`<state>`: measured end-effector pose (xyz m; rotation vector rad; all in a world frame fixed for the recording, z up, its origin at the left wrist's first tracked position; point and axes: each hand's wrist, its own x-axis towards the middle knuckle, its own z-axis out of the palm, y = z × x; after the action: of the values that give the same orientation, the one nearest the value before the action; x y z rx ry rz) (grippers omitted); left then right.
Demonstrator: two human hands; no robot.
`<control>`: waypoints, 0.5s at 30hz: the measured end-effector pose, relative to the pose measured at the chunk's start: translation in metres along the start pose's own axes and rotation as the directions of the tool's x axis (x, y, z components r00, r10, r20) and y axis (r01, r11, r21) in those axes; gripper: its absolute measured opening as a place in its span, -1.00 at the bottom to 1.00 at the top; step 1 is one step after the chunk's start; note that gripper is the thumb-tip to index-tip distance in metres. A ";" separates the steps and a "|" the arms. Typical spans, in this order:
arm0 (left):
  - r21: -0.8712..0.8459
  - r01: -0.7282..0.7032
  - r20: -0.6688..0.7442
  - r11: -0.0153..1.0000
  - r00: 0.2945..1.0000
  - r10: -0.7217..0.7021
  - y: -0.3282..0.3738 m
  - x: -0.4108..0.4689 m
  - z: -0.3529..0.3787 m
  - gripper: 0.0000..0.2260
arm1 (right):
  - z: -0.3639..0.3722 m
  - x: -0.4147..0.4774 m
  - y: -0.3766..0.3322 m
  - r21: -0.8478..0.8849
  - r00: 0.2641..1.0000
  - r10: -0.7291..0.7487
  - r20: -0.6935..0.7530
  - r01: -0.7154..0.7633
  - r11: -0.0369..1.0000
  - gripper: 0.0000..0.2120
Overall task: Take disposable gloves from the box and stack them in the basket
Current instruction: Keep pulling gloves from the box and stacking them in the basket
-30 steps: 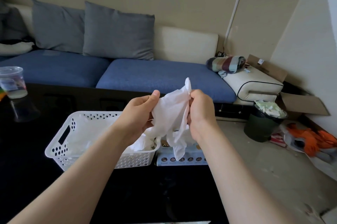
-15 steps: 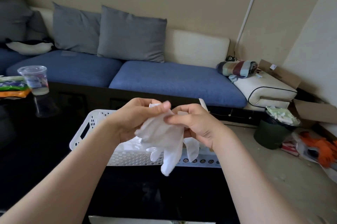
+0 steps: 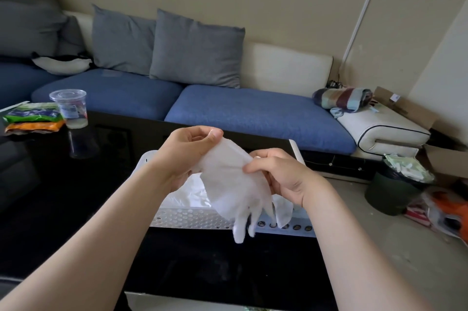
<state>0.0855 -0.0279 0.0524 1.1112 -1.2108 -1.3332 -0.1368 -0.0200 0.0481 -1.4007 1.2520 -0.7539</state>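
Glove (image 3: 228, 180), one, in left hand (image 3: 187, 156), right hand (image 3: 281, 176)

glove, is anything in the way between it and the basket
Nothing visible does. The glove, pinched by the left hand and the right hand, hangs right by the near wall of the basket, whose top is open.

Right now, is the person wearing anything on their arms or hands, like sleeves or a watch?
No. Both forearms are bare to the picture's edge, with no sleeves showing. The left hand and right hand show no ring, watch or bracelet. The thin white glove is not pulled onto either hand.
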 end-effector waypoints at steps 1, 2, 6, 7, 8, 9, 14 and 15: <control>0.088 -0.011 -0.060 0.996 0.998 0.016 -0.003 0.003 -0.005 -0.80 | 0.001 0.004 0.001 0.008 1.000 0.009 -0.024 -0.009 1.000 -0.92; 0.202 -0.026 -0.115 0.979 0.992 0.050 -0.007 0.006 -0.009 -0.82 | 0.002 0.006 0.003 0.007 0.999 0.018 -0.049 -0.017 1.000 -0.88; 0.532 -0.020 -0.257 0.847 0.949 0.184 -0.023 0.018 -0.028 -0.88 | 0.008 0.018 0.009 -0.077 0.989 0.030 -0.144 -0.041 0.996 -0.66; 0.567 0.007 -0.274 0.824 0.945 0.180 -0.026 0.020 -0.033 -0.87 | 0.012 0.023 0.010 -0.098 0.986 0.018 -0.164 -0.034 0.995 -0.72; 0.601 0.038 -0.285 0.798 0.943 0.170 -0.029 0.022 -0.036 -0.85 | 0.014 0.026 0.010 -0.132 0.982 -0.001 -0.188 -0.024 0.991 -0.79; 0.632 0.069 -0.296 0.772 0.942 0.158 -0.032 0.025 -0.041 -0.84 | 0.019 0.030 0.008 -0.162 0.977 -0.024 -0.210 -0.011 0.987 -0.85; 0.788 0.173 -0.305 0.591 0.944 0.130 -0.044 0.033 -0.059 -0.78 | 0.043 0.051 0.004 -0.270 0.938 -0.158 -0.308 0.073 0.960 -0.86; 0.824 0.183 -0.297 0.536 0.945 0.134 -0.046 0.033 -0.060 -0.77 | 0.046 0.056 0.004 -0.330 0.923 -0.196 -0.331 0.081 0.940 -0.89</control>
<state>0.1377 -0.0658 0.0011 1.9540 -1.6280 -0.4409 -0.0810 -0.0591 0.0224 -1.6727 1.6234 -0.9765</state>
